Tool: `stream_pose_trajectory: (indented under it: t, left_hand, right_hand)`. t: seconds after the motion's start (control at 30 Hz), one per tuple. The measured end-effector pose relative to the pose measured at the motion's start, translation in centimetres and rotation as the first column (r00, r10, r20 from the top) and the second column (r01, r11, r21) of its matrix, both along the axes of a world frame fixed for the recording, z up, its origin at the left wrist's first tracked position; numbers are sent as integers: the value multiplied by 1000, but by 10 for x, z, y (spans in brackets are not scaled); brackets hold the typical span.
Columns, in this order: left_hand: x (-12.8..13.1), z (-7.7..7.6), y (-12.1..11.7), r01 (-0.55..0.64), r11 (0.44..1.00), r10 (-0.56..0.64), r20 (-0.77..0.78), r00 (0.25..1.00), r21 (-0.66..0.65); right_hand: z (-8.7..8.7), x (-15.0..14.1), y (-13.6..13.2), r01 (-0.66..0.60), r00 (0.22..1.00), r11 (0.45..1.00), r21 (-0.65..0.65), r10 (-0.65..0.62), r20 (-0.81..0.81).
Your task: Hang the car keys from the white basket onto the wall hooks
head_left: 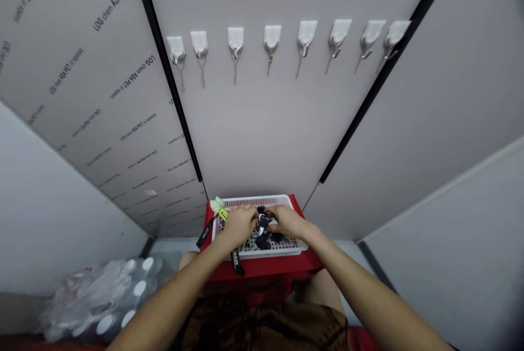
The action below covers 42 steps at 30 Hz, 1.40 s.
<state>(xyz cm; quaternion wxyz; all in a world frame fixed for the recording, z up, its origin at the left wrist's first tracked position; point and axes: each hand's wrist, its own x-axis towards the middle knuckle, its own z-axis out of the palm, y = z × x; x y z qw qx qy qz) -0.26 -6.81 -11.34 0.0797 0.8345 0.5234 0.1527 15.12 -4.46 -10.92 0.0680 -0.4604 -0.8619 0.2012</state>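
A white plastic basket (262, 255) with slotted sides stands before me, holding a jumble of small black pieces and metal rings that look like keychains. My left hand (240, 225) reaches into it from the left, fingers bent down among the pieces; what its fingertips pinch is too small to name. Opposite, my right hand (286, 222) curls its thumb and fingers around the edge of a black piece (264, 220) between the hands. Over the basket's left rim hang a black strap (204, 235) with a yellow-green tag (223, 214), and a second lettered strap (236, 262) drops over the front.
The basket rests on a red surface (262, 270) above my knees. Ahead, a row of white adhesive hooks (272, 37) is fixed to the grey wall panel. Plastic-wrapped bottles (139, 288) stand on the floor at left. Side walls close in on both sides.
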Motion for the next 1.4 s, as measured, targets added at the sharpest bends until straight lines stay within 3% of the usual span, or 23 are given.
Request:
stream_pose_trajectory:
  t: [0.13,0.3,0.37,0.47,0.57,0.77,0.87,0.97,1.07,1.13,1.33,1.4]
  left_hand:
    - [3,2,-7,8,999,-7,-30,1000,35]
    - [-18,17,-11,-82,989,52,232,971,122]
    - [-33,23,-16,-96,987,58,276,960,127]
    - [-51,24,-31,92,995,-98,203,974,40]
    - [-55,19,-51,232,968,-217,141,966,-97]
    - [-55,13,-66,204,952,-170,163,972,-228]
    - [-52,15,-58,148,947,-50,326,944,-284]
    - [-43,26,-44,65,947,141,587,797,-316]
    - [-36,45,-28,37,952,215,751,625,-303]
    - [-34,60,-19,45,949,241,810,534,-313]
    - [-37,104,-5,108,951,240,913,331,-289]
    - [-41,120,0,153,957,204,945,257,-248]
  right_hand:
    - [-3,-2,-4,72,997,994,84,-73,5]
    - [5,-9,-5,167,978,978,127,-148,-146]
    - [10,-15,-8,122,971,987,108,-96,-219]
    - [13,-28,-18,-98,951,995,32,103,-291]
    - [8,-39,-29,-282,909,959,-25,259,-326]
    - [-4,-46,-35,-245,913,950,-195,158,-375]
    - [1,-46,-38,-234,886,944,-234,107,-452]
    - [18,-50,-37,-169,815,960,-224,8,-580]
    - [47,-57,-28,-86,710,987,-136,-35,-704]
    - [68,-62,-19,-68,662,995,-70,-7,-749]
    - [123,-80,5,-46,630,998,33,55,-774]
    - [142,-87,9,-65,594,998,15,51,-802]
